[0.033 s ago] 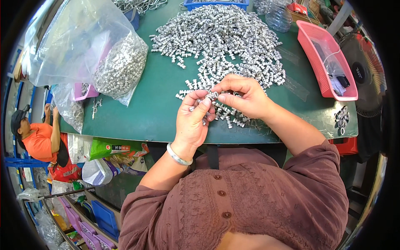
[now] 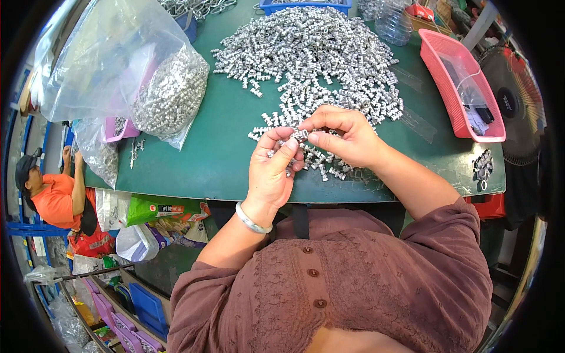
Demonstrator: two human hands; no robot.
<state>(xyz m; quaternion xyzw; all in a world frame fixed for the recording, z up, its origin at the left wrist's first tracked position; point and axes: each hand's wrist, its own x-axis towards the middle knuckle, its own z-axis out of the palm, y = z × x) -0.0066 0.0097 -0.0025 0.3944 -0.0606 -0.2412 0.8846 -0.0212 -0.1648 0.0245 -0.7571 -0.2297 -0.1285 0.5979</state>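
Observation:
Near the front edge of the green table, my two hands meet over a small silver metal fitting with a ring-like end. The thumb and fingers of my left hand grip one side of it. More silver pieces show among that hand's curled fingers. From the other side, my right hand pinches the same fitting between thumb and forefinger. Just beyond my hands spreads a large heap of like silver fittings, with loose ones lying below my right hand.
At left, a clear plastic bag full of small metal parts leans by a purple container. A pink basket and a fan stand at right. Dark parts lie near the right corner. A person in orange is at far left.

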